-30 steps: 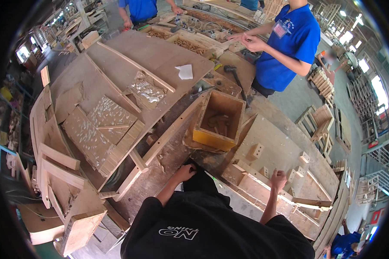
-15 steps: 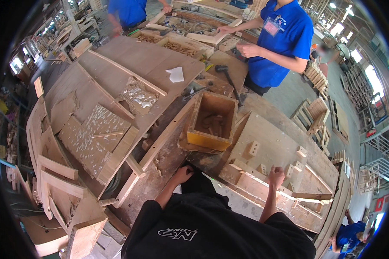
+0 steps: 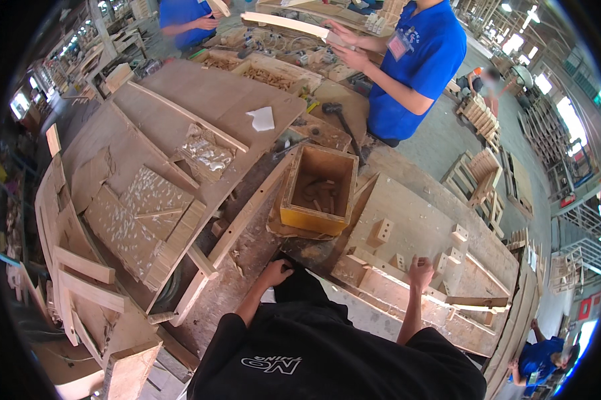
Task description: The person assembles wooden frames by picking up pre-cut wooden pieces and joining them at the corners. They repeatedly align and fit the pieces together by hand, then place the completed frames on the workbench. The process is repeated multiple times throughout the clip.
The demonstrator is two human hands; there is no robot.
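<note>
My left hand (image 3: pixel 276 272) is curled closed at the table's near edge, by the black cloth at my front. Whatever its fingers might hold is hidden. Closed too, my right hand (image 3: pixel 420 273) hovers over or rests at the wooden jig board (image 3: pixel 407 200), among small drilled wooden blocks (image 3: pixel 382 231). I cannot make out anything in its grip. Between and beyond my hands stands a yellow-sided wooden box (image 3: pixel 314 220) with several wooden dowels (image 3: pixel 325 197) at its bottom.
A black mallet (image 3: pixel 340 117) lies behind the box. Leftward, a large panel (image 3: pixel 207 87) carries glue-spotted cardboard (image 3: pixel 147 213) and wooden strips. Across the table a blue-shirted co-worker (image 3: pixel 414 73) holds a curved wooden piece (image 3: pixel 284 25); another (image 3: pixel 187 23) stands farther left.
The co-worker across from me has lifted a curved wooden piece with both hands. The farther co-worker now holds up a wooden piece. My hands stay nearly in place.
</note>
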